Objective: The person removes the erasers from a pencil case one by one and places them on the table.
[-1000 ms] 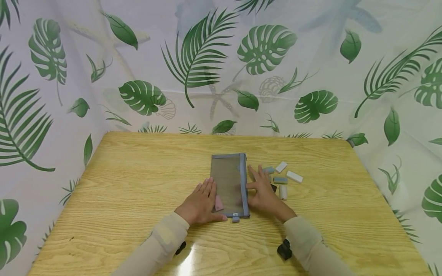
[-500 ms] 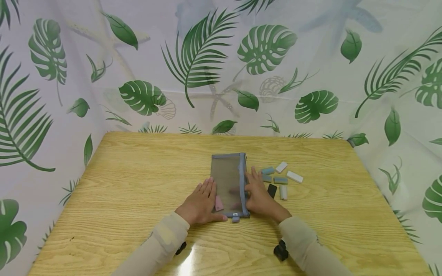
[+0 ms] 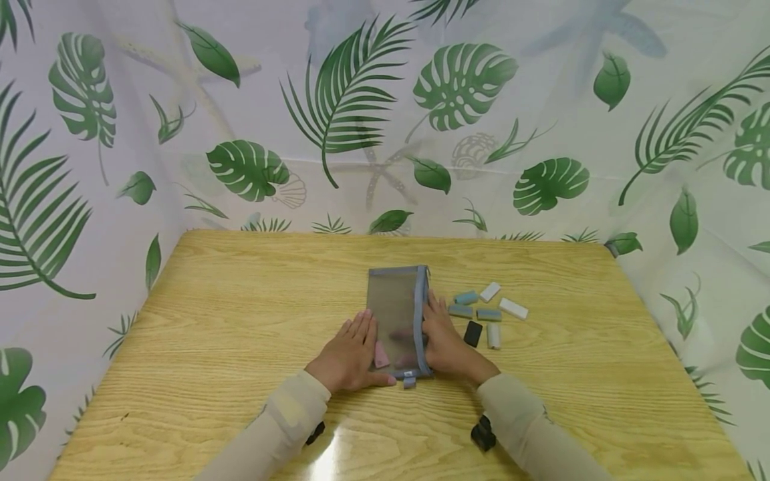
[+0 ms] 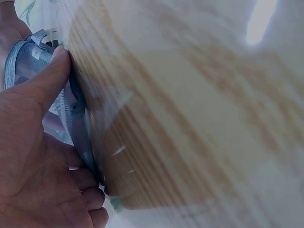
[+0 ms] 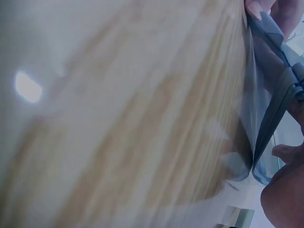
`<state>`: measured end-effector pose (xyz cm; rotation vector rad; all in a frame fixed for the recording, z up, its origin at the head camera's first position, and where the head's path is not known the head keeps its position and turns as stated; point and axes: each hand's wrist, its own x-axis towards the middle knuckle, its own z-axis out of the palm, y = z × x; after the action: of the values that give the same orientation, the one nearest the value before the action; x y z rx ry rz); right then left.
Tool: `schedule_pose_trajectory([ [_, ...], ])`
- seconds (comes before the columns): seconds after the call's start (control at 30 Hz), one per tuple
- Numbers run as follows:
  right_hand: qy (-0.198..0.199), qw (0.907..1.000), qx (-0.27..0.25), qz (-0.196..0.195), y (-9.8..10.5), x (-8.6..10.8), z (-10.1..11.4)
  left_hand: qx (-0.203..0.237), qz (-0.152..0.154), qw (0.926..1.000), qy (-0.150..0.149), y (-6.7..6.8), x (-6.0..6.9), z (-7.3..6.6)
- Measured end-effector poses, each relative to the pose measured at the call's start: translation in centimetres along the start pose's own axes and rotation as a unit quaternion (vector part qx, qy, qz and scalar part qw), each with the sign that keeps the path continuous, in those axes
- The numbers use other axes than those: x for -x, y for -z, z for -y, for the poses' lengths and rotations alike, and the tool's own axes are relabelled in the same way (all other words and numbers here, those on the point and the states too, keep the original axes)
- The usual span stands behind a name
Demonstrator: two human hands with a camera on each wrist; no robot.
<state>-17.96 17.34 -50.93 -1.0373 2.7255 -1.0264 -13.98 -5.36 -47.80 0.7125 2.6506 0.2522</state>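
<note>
A grey-blue mesh zip pouch (image 3: 394, 294) lies on the table, its zip edge (image 3: 419, 321) facing right and lifted. Inside, near its lower left corner, shows a small pink eraser-like block (image 3: 381, 355). My left hand (image 3: 345, 354) rests flat on the pouch's left side, thumb (image 4: 52, 71) stretched along the lower edge. My right hand (image 3: 446, 344) reaches into the pouch at the zip side. Through the mesh its inner fingers show as blurred shapes, seemingly straight; whether they touch anything inside is hidden. Outside, a finger (image 5: 285, 153) appears beside the opening.
Right of the pouch lie several small blocks: a blue-green one (image 3: 466, 298), grey-blue ones (image 3: 489, 314), white ones (image 3: 513, 308), a pale one (image 3: 493, 335) and a black one (image 3: 473, 333). The wooden table (image 3: 252, 294) meets a leaf-print cloth (image 3: 361, 194) behind.
My right hand has moved left from beside the blocks, its fingers passing into the pouch and lifting the zip edge. The black block is uncovered. My left hand has stayed put.
</note>
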Motion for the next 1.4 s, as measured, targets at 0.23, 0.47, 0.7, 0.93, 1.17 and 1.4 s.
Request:
schedule_pose_trajectory([
  [0.23, 0.011, 0.9998, -0.01, 0.015, -0.1, -0.3, -0.1, 0.0, -0.001, 1.0, -0.003, 0.0, 0.0, 0.0],
  [0.47, 0.017, 0.999, -0.022, 0.034, -0.1, -0.8, -0.1, -0.002, -0.005, 0.9999, -0.008, 0.0, 0.0, 0.1],
  [0.7, 0.034, 0.9988, -0.004, 0.035, -0.2, -1.0, -0.3, -0.008, -0.009, 0.9998, -0.015, 0.0, 0.1, 0.3],
  [0.93, 0.042, 0.9985, -0.018, 0.03, -0.3, -1.2, -0.1, -0.01, -0.01, 0.9998, -0.01, -0.3, 0.1, 0.4],
  [1.17, 0.072, 0.9968, -0.007, 0.032, -0.5, -1.4, -0.4, 0.001, -0.013, 0.9998, -0.015, -0.2, 0.2, 0.4],
  [1.4, 0.045, 0.9966, -0.029, 0.063, -0.4, -1.4, -0.3, 0.001, -0.014, 0.9998, -0.015, -0.3, 0.1, 0.4],
])
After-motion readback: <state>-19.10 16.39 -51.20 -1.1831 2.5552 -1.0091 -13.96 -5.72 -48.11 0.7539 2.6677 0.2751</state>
